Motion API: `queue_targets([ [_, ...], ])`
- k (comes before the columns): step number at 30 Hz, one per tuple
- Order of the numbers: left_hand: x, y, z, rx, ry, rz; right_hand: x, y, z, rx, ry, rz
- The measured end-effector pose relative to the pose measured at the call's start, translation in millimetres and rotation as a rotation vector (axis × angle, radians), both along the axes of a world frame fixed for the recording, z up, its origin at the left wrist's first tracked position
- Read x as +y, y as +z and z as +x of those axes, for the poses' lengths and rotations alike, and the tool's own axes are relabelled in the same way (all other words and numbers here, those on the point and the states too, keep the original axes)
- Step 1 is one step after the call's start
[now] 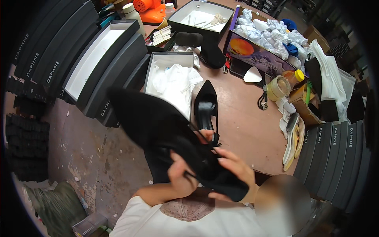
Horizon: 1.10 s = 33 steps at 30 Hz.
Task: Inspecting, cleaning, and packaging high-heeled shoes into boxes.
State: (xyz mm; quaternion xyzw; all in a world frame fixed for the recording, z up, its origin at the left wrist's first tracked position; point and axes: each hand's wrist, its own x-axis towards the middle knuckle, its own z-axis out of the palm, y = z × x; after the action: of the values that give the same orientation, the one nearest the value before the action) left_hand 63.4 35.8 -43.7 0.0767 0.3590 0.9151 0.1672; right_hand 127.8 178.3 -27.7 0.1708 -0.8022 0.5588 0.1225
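The pointed black shoe [152, 118] is held up in the air, toe leftward; the left hand [182, 176] grips its middle; beyond, a similar shoe [205, 106] lies on the desk [244, 126]; the right hand [240, 168] clasps the heel end; light fingers and steady support at both holds should best spare the upper from marks.

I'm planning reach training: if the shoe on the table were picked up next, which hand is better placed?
Probably the right hand: it looks nearer the other shoe, while the held shoe lies between that and the left hand. Both hands are occupied.
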Motion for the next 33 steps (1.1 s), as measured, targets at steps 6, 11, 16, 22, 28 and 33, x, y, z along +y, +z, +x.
queue_targets([
  [6, 7, 6, 13, 0.737, -0.093, -0.69, 59, 3, 93, -0.092, -0.628, -0.46],
  [11, -10, -75, 40, 0.338, -0.023, -0.837, 98, 4, 89, -0.281, -0.796, -0.034],
  [16, 33, -102, 16, 0.199, 0.179, -0.694, 112, -36, 50, -0.382, -0.731, 0.333],
  [22, 54, -97, -6, 0.197, 0.336, -0.79, 118, -70, 57, -0.432, -0.684, 0.101],
  [28, -13, -60, 24, 0.192, 0.16, -0.531, 127, -74, 60, -0.453, -0.676, 0.007],
  [33, -64, -24, 23, -0.104, -0.102, -0.333, 131, -75, 58, -0.475, -0.6, -0.134],
])
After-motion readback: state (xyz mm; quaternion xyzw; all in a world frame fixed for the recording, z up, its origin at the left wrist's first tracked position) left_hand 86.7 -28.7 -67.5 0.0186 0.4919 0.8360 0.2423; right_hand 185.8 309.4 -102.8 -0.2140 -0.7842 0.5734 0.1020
